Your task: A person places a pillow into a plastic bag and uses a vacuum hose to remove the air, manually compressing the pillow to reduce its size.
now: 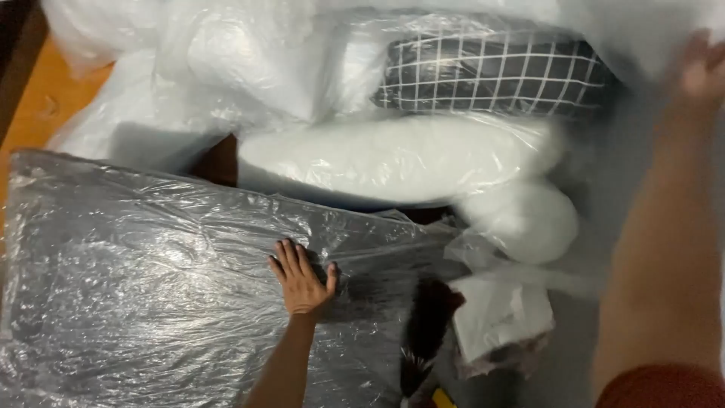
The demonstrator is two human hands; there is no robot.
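- The left hand (300, 278) lies flat, palm down and fingers spread, on a large dark cushion in clear plastic wrap (151, 287); it presses on the wrap without gripping anything.
- The right hand (702, 72) reaches up to the far right corner, blurred at the edge of the frame. It seems to touch or lift pale plastic sheeting (642, 30), but I cannot tell whether its fingers are closed on it.
- The two hands are well apart, with the right forearm running down the right side of the view.
- The wrapped cushion fills the lower left, and its film is creased and shiny under the palm.
- To do this pressing well, I judge the palm should stay broad and flat so that the slippery film does not slide, and the fingers should stay spread so they do not puncture the wrap.
- Beyond the cushion lies a long white pillow in plastic (400, 159), with a smaller white bundle (521, 219) just beside its right end.
- Behind them sits a dark pillow with a white grid pattern (491, 72), also bagged.
- Near the bottom centre, a crumpled white piece (502, 310) rests beside something dark that I cannot make out.
- The surface to the right looks grey (574, 355); a strip of orange-brown wooden floor (38, 98) shows at the upper left. The room is dim.
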